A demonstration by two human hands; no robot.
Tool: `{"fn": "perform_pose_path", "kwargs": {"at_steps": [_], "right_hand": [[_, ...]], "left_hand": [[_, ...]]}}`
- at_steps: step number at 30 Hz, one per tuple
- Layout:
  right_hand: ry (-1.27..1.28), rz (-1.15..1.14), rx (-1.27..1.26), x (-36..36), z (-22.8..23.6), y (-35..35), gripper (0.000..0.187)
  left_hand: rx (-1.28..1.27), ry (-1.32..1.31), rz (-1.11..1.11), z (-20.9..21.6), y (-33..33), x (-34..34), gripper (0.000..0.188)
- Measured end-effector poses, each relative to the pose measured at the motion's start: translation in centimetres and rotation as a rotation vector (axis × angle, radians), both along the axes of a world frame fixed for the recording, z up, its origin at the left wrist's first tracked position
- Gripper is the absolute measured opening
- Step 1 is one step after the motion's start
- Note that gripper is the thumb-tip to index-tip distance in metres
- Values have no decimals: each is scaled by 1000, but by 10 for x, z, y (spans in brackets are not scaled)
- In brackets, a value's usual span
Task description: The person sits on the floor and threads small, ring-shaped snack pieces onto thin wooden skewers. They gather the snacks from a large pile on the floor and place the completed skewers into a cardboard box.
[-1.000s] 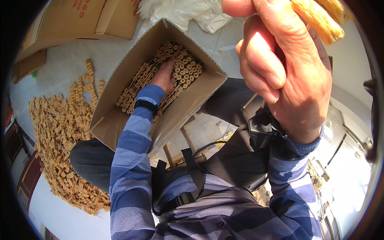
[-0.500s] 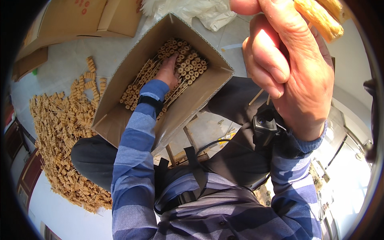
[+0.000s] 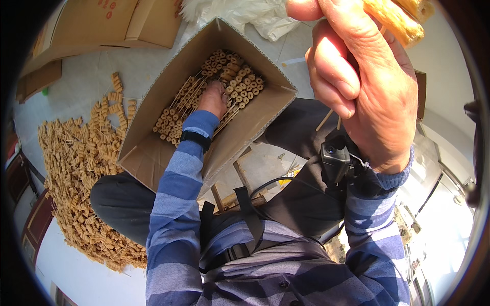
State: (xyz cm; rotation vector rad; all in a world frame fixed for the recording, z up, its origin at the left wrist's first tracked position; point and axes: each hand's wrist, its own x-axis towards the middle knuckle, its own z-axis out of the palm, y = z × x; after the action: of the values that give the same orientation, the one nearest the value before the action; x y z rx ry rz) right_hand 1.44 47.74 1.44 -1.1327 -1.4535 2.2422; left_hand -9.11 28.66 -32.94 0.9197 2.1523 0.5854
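Note:
A tall open cardboard box (image 3: 255,130) stands in front of me, tilted in view, packed with rows of skewers (image 3: 168,120) bearing ring-shaped tan pieces with holes. Down inside it, my left hand (image 3: 213,98) is closed, its fingers partly hidden; a skewer (image 3: 233,70) seen side-on lies just beyond the fingertips, its stick seemingly in their grip. Raised close at the upper right, my right hand (image 3: 370,86) is wrapped round several skewers. Their golden tan pieces (image 3: 400,25) show past the fingers at the top edge, while bare stick ends (image 3: 324,120) poke out below.
A large heap of skewers (image 3: 84,194) spreads over the floor at the left. Another cardboard box (image 3: 92,28) stands at the back left, and white plastic bags (image 3: 255,18) lie behind the open box. A small black camera (image 3: 335,159) is strapped at my right wrist.
My left hand has curled its fingers and shifted slightly down inside the box, and a side-on skewer now shows beyond it. My right hand has moved a little left, still gripping its skewers.

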Motion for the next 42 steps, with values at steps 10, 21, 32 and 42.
{"fn": "perform_pose_path", "kwargs": {"at_steps": [10,21,32,42], "right_hand": [[20,-16,-70,3,6,-2,30],[-91,181,69,16,-27,-37,38],[44,317,-132,56,-40,-133,40],[101,413,-211,78,-13,-199,34]], "left_hand": [[23,-399,184,29,-41,-21,11],[746,-1229,734,196,-26,2,16],[981,-1426,616,286,-52,57,24],[1195,-1150,703,338,-100,59,41]]}}
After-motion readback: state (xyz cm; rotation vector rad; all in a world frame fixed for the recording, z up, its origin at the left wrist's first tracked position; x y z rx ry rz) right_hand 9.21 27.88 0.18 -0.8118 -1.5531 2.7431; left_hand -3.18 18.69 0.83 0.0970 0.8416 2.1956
